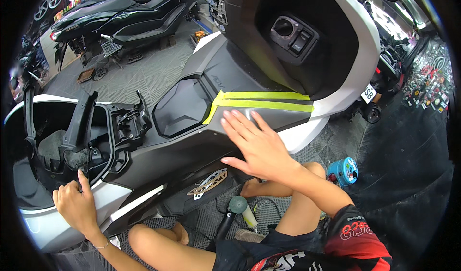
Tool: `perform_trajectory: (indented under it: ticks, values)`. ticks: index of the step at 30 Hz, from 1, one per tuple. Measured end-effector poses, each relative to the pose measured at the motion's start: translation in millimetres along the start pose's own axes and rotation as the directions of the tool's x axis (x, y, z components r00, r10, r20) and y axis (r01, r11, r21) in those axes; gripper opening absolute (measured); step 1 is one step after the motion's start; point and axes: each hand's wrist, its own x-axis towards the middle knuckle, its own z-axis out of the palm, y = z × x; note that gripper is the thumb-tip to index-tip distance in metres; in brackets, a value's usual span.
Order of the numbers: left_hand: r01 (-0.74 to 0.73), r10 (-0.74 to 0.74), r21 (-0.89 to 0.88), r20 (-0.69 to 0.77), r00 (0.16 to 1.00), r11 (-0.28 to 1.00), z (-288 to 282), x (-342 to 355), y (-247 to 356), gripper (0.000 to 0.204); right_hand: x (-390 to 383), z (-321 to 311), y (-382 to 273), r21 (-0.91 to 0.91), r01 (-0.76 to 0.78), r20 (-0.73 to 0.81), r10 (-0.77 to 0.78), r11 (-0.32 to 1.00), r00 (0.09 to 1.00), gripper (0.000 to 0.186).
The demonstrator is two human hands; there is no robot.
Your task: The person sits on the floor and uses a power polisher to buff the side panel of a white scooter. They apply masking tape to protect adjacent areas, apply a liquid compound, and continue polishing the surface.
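A grey, black and white scooter (pixel 201 141) stands side-on before me. My right hand (pixel 249 139) lies spread and flat on its dark centre panel, just below two strips of yellow-green masking tape (pixel 269 105). A shorter tape piece crosses their left end, beside a dark raised lid (pixel 180 105). At the left, my left hand (pixel 77 203) has its fingers curled over the near rim of the open storage compartment (pixel 106 167). Its thumb points up toward a crumpled grey cloth (pixel 77 158) inside; whether they touch I cannot tell.
On the floor between my legs lie a polisher with a round green pad (pixel 237 204) and a pale bottle (pixel 249 219). A teal round container (pixel 343 171) stands to the right. Another dark motorcycle (pixel 139 26) is parked behind, with a small brown tray (pixel 86 75) near it.
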Motion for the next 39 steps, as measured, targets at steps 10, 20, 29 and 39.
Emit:
perform_trajectory:
  ticks: [10,20,29,39]
  values:
    - [-0.032,0.033,-0.024,0.016,0.999,0.999,1,-2,-3,0.054,-68,-41,21,-0.137,-0.298,-0.018,0.299,0.945,0.954,0.068]
    - [0.046,-0.045,-0.013,0.1,0.994,0.999,-1,2,4,0.051,-53,-19,5,-0.135,-0.348,-0.101,0.336,0.928,0.936,0.083]
    - [0.0,0.008,-0.055,0.133,0.991,0.999,3,5,-5,0.042,-4,-12,25,-0.234,-0.238,-0.255,0.177,0.943,0.951,0.038]
    - [0.111,-0.093,-0.06,0.25,0.964,0.992,0,9,2,0.029,-11,5,41,-0.231,-0.265,-0.127,0.241,0.936,0.962,0.04]
